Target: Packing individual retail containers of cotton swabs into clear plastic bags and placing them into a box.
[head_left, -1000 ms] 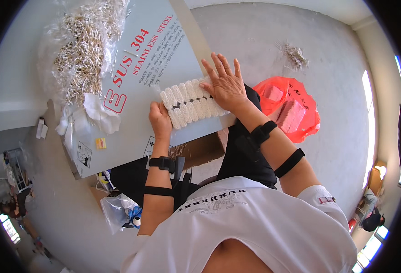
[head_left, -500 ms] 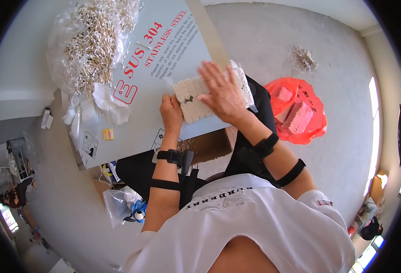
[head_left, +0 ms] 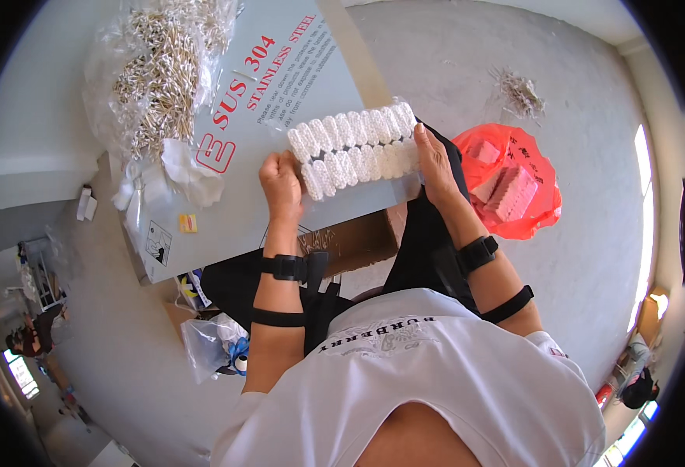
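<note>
We held a long white block of cotton swabs (head_left: 355, 149) up between our two hands, just above the grey worktop (head_left: 241, 210). The block was made of two rows of little bundles, packed side by side, with a dark line running between the rows. Our left hand (head_left: 282, 183) was closed around the left end of the block. Our right hand (head_left: 434, 159) lay flat against the right end, with the fingers pressing it in. So both hands were squeezing the block from its ends, and it sat tilted, with the right end higher.

A big clear bag of loose swabs (head_left: 159, 70) lay at the far left of the worktop, well apart from the block. Some crumpled white wrap (head_left: 187, 167) lay near it. On the floor to our right sat a red plastic bag (head_left: 513, 183) with pale packed blocks inside. A small heap of loose sticks (head_left: 521, 92) lay on the floor further away.

We think we were at the step of pressing the bundles tight into one neat block and lifting it clear. The next move would need a firm, even squeeze from both ends, so that no bundle slipped out of the middle while the block was carried.
</note>
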`<state>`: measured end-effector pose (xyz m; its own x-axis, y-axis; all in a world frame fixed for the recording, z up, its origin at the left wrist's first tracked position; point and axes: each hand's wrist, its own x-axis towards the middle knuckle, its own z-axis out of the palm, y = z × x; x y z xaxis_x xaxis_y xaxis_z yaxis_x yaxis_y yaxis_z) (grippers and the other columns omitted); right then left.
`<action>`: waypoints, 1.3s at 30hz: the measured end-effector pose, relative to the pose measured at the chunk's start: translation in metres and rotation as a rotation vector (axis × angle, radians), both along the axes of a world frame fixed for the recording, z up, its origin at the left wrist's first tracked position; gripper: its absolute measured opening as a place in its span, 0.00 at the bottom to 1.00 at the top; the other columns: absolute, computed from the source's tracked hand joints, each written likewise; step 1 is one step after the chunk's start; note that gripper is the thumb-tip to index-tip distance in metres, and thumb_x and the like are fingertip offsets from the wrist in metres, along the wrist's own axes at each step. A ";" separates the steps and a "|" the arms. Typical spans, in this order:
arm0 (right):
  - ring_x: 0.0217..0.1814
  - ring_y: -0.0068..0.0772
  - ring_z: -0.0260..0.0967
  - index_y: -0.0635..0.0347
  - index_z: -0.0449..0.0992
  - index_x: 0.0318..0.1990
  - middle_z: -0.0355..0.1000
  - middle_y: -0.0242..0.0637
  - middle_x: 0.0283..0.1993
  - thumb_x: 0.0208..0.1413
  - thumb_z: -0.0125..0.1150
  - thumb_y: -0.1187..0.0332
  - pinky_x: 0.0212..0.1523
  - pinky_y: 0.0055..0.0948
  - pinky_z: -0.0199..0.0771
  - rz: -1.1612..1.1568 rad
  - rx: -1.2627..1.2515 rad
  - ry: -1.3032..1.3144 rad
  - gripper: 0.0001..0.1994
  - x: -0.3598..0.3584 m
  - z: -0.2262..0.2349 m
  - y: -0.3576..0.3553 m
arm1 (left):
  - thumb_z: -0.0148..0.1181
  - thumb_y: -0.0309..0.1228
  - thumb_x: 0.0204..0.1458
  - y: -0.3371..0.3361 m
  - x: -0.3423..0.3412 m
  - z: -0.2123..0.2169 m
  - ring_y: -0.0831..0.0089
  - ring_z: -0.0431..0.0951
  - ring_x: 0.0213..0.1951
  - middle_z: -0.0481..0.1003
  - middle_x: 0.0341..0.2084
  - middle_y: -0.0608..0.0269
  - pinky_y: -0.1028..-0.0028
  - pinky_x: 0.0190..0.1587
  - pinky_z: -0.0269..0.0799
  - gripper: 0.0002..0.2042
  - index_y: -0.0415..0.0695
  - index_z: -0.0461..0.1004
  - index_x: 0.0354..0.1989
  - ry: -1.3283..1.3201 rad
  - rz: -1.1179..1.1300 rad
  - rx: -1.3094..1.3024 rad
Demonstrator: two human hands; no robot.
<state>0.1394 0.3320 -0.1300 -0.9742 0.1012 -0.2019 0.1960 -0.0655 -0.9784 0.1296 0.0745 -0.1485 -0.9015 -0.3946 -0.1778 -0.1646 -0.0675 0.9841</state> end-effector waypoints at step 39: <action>0.44 0.39 0.73 0.62 0.79 0.44 0.70 0.41 0.44 0.43 0.64 0.84 0.41 0.31 0.77 0.624 0.571 0.677 0.17 -0.008 0.153 0.019 | 0.71 0.19 0.34 0.009 0.062 0.183 0.60 0.73 0.41 0.70 0.35 0.58 0.65 0.42 0.71 0.19 0.40 0.72 0.38 0.369 -0.642 -0.824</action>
<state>0.1316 0.3513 0.0226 -0.7779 -0.5427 0.3168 -0.5555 0.3581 -0.7505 0.1911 0.0836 0.0347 -0.9245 0.2912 0.2460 0.3784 0.6230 0.6846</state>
